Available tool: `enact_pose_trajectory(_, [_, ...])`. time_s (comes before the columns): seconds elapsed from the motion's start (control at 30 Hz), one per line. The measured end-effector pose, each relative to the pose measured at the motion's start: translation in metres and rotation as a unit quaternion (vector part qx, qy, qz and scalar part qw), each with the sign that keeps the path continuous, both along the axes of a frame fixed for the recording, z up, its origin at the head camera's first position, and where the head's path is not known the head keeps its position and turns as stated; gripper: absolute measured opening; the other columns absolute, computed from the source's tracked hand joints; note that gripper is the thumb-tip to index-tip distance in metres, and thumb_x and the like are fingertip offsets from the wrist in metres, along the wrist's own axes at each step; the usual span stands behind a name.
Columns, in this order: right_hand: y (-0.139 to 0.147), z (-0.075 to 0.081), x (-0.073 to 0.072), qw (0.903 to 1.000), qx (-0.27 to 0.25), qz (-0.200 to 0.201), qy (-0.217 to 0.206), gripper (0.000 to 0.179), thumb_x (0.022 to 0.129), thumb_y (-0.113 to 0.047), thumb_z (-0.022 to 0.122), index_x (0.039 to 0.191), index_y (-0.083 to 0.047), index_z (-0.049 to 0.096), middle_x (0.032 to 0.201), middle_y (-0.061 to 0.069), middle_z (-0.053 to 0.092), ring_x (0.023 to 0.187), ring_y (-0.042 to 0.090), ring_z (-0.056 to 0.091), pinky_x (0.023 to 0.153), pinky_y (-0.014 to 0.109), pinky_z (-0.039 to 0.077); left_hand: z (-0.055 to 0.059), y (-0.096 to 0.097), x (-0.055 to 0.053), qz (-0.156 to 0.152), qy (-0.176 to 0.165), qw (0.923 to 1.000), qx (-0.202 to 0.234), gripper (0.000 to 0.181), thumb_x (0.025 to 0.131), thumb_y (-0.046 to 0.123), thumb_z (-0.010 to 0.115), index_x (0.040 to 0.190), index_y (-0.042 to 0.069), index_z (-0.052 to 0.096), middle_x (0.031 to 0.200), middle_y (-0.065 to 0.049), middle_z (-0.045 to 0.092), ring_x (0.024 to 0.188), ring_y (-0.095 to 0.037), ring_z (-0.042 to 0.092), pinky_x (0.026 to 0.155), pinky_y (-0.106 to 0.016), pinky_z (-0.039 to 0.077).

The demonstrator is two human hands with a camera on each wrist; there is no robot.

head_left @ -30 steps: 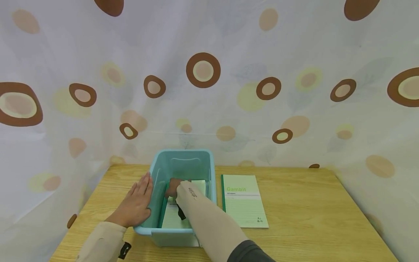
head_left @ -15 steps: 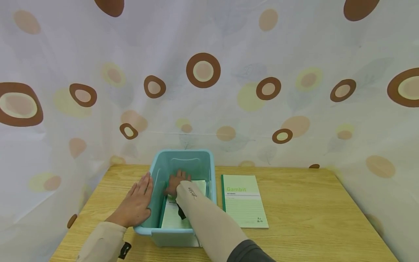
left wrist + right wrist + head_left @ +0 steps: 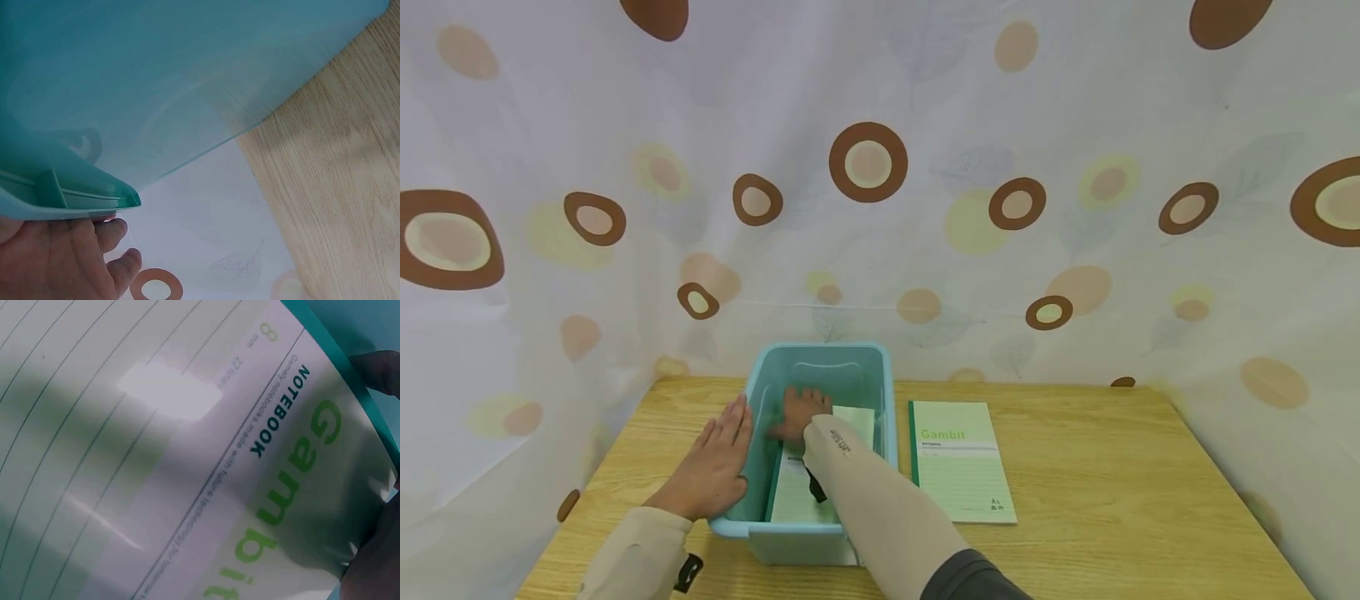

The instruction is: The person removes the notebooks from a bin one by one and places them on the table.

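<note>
A light blue plastic bin (image 3: 800, 546) stands on the table left of centre. Inside lies a pale green notebook (image 3: 801, 496) with a dark green spine, partly covered by my right arm. My right hand (image 3: 801, 412) is in the bin, gripping the notebook's upper end. In the right wrist view, its thumb (image 3: 378, 372) is at the spine of the notebook (image 3: 187, 456), and its other fingers are at the top edge. My left hand (image 3: 709, 462) rests against the bin's left rim, fingers straight. The left wrist view shows that hand (image 3: 59, 259) beside the rim.
Another "Gambit" notebook (image 3: 962, 467) lies face up on the wooden table (image 3: 1112, 483), right of the bin. A patterned curtain (image 3: 940, 250) hangs behind the table and along both sides.
My right hand was bunched at first, then spread its fingers over the notebook's upper end. The notebook's top edge has shifted slightly away. The left hand has stayed on the rim.
</note>
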State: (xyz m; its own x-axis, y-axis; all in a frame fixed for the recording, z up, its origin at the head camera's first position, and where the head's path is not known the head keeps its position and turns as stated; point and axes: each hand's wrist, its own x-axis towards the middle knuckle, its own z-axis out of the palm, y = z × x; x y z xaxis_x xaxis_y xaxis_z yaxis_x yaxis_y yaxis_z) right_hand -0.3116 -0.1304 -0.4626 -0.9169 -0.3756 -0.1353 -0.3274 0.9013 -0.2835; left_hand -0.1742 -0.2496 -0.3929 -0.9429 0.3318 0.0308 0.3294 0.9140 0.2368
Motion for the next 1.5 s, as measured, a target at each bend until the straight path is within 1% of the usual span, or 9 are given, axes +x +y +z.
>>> enact_pose_trajectory(0.27, [0.001, 0.004, 0.0, 0.999, 0.034, -0.017, 0.024, 0.076, 0.082, -0.056, 0.065, 0.141, -0.015, 0.041, 0.129, 0.01, 0.055, 0.118, 0.026, 0.05, 0.098, 0.043, 0.037, -0.001, 0.001, -0.001, 0.004, -0.002, 1.0, 0.001, 0.076, 0.075, 0.001, 0.047, 0.143, -0.02, 0.021, 0.154, -0.034, 0.011, 0.142, -0.048, 0.011, 0.111, -0.062, 0.014])
enact_pose_trajectory(0.5, [0.001, 0.006, 0.0, 0.9989, 0.032, -0.017, 0.031, 0.07, 0.083, -0.052, 0.066, 0.137, -0.014, 0.043, 0.124, 0.011, 0.058, 0.114, 0.026, 0.052, 0.095, 0.042, 0.037, -0.001, 0.001, -0.001, 0.004, -0.003, 1.0, -0.005, 0.076, 0.075, 0.002, 0.047, 0.143, -0.02, 0.021, 0.154, -0.034, 0.011, 0.142, -0.048, 0.012, 0.111, -0.062, 0.014])
enact_pose_trajectory(0.73, [0.002, 0.009, 0.0, 0.9985, 0.034, -0.024, 0.035, 0.068, 0.085, -0.05, 0.062, 0.14, -0.014, 0.042, 0.126, 0.011, 0.057, 0.116, 0.026, 0.051, 0.098, 0.044, 0.036, 0.0, 0.003, 0.0, 0.004, -0.007, 1.0, -0.006, 0.076, 0.076, 0.002, 0.048, 0.143, -0.02, 0.02, 0.154, -0.034, 0.011, 0.142, -0.048, 0.011, 0.111, -0.062, 0.014])
enact_pose_trajectory(0.9, [0.002, 0.013, -0.002, 0.998, 0.032, -0.025, 0.048, 0.061, 0.087, -0.048, 0.06, 0.136, -0.014, 0.046, 0.127, 0.011, 0.056, 0.117, 0.027, 0.05, 0.099, 0.045, 0.035, 0.001, 0.003, 0.0, 0.003, -0.004, 1.0, -0.005, 0.076, 0.076, 0.001, 0.048, 0.143, -0.021, 0.02, 0.153, -0.035, 0.011, 0.142, -0.049, 0.011, 0.111, -0.062, 0.014])
enact_pose_trajectory(1.07, [0.0, 0.026, -0.002, 0.9964, 0.033, -0.022, 0.075, 0.056, 0.087, -0.047, 0.059, 0.132, -0.015, 0.049, 0.123, 0.009, 0.058, 0.114, 0.027, 0.052, 0.097, 0.043, 0.036, 0.001, 0.002, 0.001, 0.002, 0.0, 1.0, -0.006, 0.076, 0.076, 0.001, 0.048, 0.142, -0.021, 0.02, 0.153, -0.035, 0.012, 0.141, -0.049, 0.013, 0.111, -0.063, 0.015])
enact_pose_trajectory(1.23, [-0.002, 0.042, -0.005, 0.9942, 0.043, -0.031, 0.094, 0.055, 0.088, -0.047, 0.056, 0.132, -0.015, 0.048, 0.124, 0.009, 0.058, 0.118, 0.027, 0.051, 0.1, 0.044, 0.034, 0.0, 0.002, 0.0, 0.004, 0.002, 1.0, -0.008, 0.075, 0.076, 0.001, 0.048, 0.142, -0.021, 0.02, 0.153, -0.035, 0.012, 0.141, -0.05, 0.013, 0.111, -0.063, 0.015])
enact_pose_trajectory(1.33, [-0.001, 0.053, -0.008, 0.9929, 0.046, -0.036, 0.104, 0.061, 0.087, -0.047, 0.054, 0.139, -0.015, 0.043, 0.128, 0.01, 0.056, 0.12, 0.027, 0.049, 0.103, 0.044, 0.033, -0.001, 0.002, -0.001, 0.004, 0.001, 1.0, -0.008, 0.074, 0.077, 0.001, 0.047, 0.142, -0.021, 0.02, 0.153, -0.035, 0.011, 0.141, -0.05, 0.013, 0.111, -0.062, 0.015])
enact_pose_trajectory(1.47, [0.001, 0.076, -0.008, 0.9908, 0.044, -0.03, 0.125, 0.054, 0.086, -0.044, 0.055, 0.131, -0.015, 0.046, 0.118, 0.008, 0.057, 0.113, 0.026, 0.05, 0.102, 0.043, 0.034, -0.001, 0.002, -0.001, 0.005, -0.001, 1.0, -0.007, 0.074, 0.077, 0.001, 0.047, 0.142, -0.021, 0.02, 0.153, -0.035, 0.011, 0.141, -0.049, 0.013, 0.111, -0.062, 0.015])
enact_pose_trajectory(1.5, [0.002, 0.084, -0.008, 0.9901, 0.044, -0.027, 0.131, 0.048, 0.086, -0.044, 0.055, 0.124, -0.016, 0.047, 0.113, 0.007, 0.057, 0.109, 0.025, 0.051, 0.101, 0.043, 0.035, -0.001, 0.002, -0.001, 0.005, -0.002, 0.9999, -0.009, 0.074, 0.077, 0.001, 0.047, 0.143, -0.021, 0.02, 0.154, -0.035, 0.011, 0.141, -0.049, 0.012, 0.111, -0.062, 0.015])
